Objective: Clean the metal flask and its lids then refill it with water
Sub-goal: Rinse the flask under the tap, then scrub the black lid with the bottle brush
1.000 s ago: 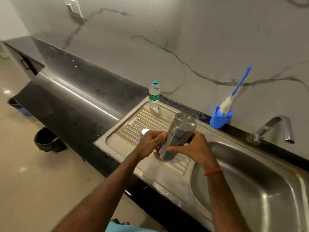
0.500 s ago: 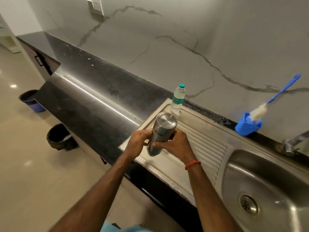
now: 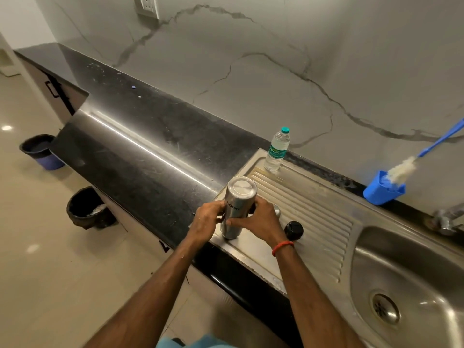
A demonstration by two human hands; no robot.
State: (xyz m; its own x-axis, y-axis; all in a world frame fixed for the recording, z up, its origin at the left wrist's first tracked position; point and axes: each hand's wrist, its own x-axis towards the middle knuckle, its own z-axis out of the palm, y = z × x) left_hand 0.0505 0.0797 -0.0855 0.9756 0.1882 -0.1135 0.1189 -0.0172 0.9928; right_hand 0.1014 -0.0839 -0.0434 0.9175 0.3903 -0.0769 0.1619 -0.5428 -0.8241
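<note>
A: Where is the metal flask?

B: Right between the hands. It stands on end on the near left corner of the drainboard, with a flat round end up and its lettering upside down.

A: And the hands?

B: Both grip it. The left hand curls its fingers round the flask's left side. The right hand wraps it from the right, thumb across the front low on the body. A red band sits on the right wrist.

A: Any lids?

B: A black lid lies on the drainboard just to the right of the right hand, apart from it. A silver cap peeks out behind that hand's knuckles, mostly hidden, so I cannot tell how it lies.

A: Further out?

B: Well to the right of the right hand is the sink basin. Beyond both hands, at the drainboard's far edge, a plastic water bottle stands upright with a green cap. Far to the right, against the wall, a blue holder carries a brush with its blue handle leaning up and to the right. The tap is cut off by the frame edge.

A: And on the left?

B: The black counter runs away beyond the left hand, and two dark bins stand on the floor below it.
</note>
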